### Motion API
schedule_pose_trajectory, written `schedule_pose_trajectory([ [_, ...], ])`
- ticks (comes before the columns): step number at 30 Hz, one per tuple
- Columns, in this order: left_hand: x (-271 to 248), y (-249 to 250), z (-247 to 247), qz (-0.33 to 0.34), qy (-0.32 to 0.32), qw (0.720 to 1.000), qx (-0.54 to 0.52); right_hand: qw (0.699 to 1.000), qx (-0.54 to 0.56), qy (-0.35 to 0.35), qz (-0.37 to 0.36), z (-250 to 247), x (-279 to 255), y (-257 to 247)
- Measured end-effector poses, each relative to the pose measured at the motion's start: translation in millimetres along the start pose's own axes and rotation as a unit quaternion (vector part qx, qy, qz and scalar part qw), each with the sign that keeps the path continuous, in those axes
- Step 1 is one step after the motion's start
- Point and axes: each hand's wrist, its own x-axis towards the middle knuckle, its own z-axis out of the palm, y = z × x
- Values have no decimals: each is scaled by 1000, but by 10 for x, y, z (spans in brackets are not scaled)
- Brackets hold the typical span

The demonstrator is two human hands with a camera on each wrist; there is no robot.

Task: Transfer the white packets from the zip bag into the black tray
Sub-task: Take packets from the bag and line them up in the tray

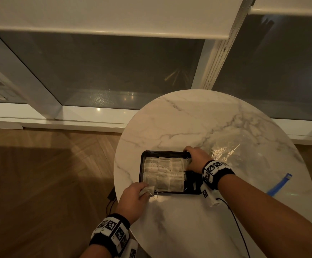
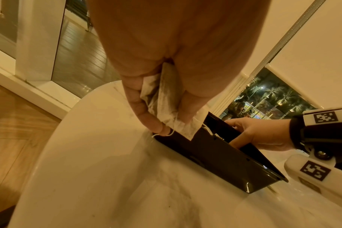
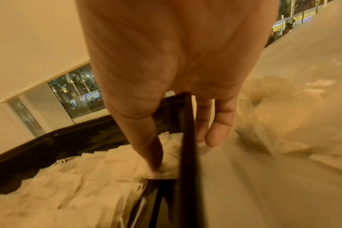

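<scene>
Here, left hand apparently pinches white packets.

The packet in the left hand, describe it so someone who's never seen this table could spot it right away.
On the round marble table sits a black tray lined with white packets. At the tray's near left corner, the left hand pinches one packet between thumb and fingers. Unlike the others, it is crumpled, held up rather than lying flat in the rows.

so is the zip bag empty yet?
Looks empty: the zip bag lies flat on the table, no packets showing through. Its right part is hard to read.
</scene>
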Motion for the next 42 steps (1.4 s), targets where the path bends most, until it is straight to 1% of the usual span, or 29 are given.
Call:
schedule_pose_trajectory([
  [6, 7, -5, 11, 3, -5, 1000, 2, 1000, 19, -15, -6, -24, 9, -18],
  [16, 7, -4, 10, 8, -6, 1000, 10, 1000, 4, 17, 3, 31, 32, -61],
  [24, 29, -25, 20, 10, -1, 1000, 13, 1000, -8, 16, 18, 25, 68, -54],
  [29, 37, -41, 25, 16, -3, 1000, 17, 1000, 6, 17, 19, 1, 66, -42],
  [31, 38, -37, 21, 16, -2, 1000, 14, 1000, 15, 13, 19, -15, 53, -36],
  [36, 41, -26, 21, 12, -6, 1000, 10, 999, 11, -26, 18, -42, 21, -33],
  [42, 42, -11, 21, 21, -2, 1000, 18, 999, -15, -35, 12, -29, 41, -47],
])
